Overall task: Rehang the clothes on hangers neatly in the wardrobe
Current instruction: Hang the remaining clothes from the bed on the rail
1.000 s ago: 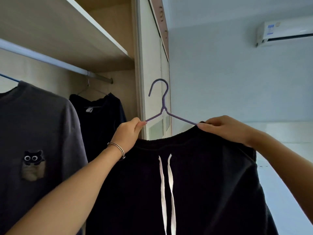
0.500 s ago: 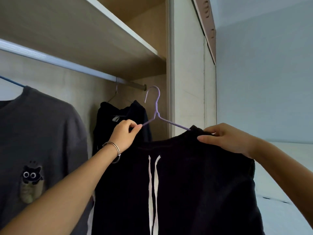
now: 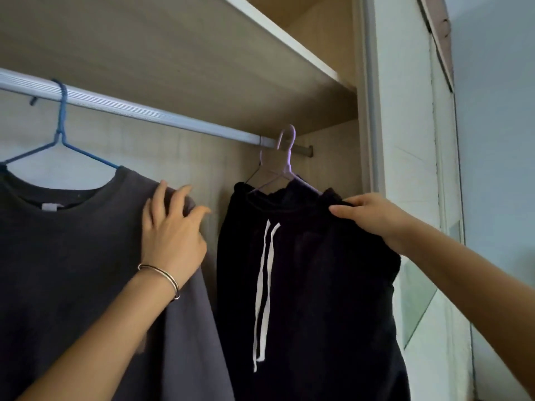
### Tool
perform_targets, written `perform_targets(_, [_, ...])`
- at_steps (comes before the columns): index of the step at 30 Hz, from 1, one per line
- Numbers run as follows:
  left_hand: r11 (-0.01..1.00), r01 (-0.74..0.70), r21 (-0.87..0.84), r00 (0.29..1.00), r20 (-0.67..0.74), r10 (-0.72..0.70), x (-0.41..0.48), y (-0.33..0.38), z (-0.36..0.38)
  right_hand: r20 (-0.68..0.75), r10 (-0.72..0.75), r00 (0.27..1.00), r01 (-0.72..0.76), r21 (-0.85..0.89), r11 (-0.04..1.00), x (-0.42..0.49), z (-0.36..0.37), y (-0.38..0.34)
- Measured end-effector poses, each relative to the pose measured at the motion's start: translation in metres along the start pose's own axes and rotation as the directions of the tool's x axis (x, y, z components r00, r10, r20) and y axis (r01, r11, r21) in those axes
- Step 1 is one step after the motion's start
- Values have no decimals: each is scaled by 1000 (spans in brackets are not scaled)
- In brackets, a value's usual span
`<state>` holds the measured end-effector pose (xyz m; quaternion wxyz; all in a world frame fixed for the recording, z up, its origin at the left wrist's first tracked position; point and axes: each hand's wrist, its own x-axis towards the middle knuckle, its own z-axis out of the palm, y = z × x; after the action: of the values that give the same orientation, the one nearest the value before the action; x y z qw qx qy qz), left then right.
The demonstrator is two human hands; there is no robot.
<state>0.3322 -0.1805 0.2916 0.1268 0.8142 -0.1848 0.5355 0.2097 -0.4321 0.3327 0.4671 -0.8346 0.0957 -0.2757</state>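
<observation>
Two hands are up at the rail [image 3: 144, 112], and each one matters for what could slip. Your right hand [image 3: 373, 215] pinches the top right corner of the black garment [image 3: 318, 285] between thumb and fingers. Your left hand [image 3: 170, 227] lies on the shoulder of the grey shirt [image 3: 72, 256] with fingers spread and only loosely bent, gripping nothing that I can see.

The black garment hangs on the purple hanger [image 3: 285, 157], whose hook sits over the rail close to its right end, beside the wardrobe wall [image 3: 405, 140].

Risks from here:
- Pull that corner down or toward you and the hanger would probably tip, lifting its hook off the rail.
- The waistband looks bunched along the hanger's arm, so it may slide off once you let go.
- A second dark hanger and garment sit just behind, touching or nearly so; the two could tangle.
- Push the grey shirt harder and its blue hanger [image 3: 60, 134] may skate along the rail.

The garment's long axis runs straight down, waistband up. Its front, with the white drawstring [image 3: 266, 270], faces you, so the hanger looks to lie more along the rail than across it.
</observation>
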Motion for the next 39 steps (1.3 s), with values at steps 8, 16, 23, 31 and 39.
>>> perform_targets(8, [991,106,82,993,-55,-102,29,-17,-30,1,-59,998,58,161,985,87,51,-46])
perform_targets(16, [937,203,284,978,-9,-209,48,-5,-35,50,-172,984,156,233,960,168,78,-63])
perform_targets(23, [878,309,365,946,-20,-324,49,13,-35,153,-233,960,184,279,942,201,81,-64])
perform_targets(31, [851,429,303,897,-32,-440,44,15,-39,297,-209,932,130,267,955,198,82,-36])
perform_targets(39, [853,479,205,876,-60,-478,30,6,-46,398,-241,885,160,225,961,179,66,-17])
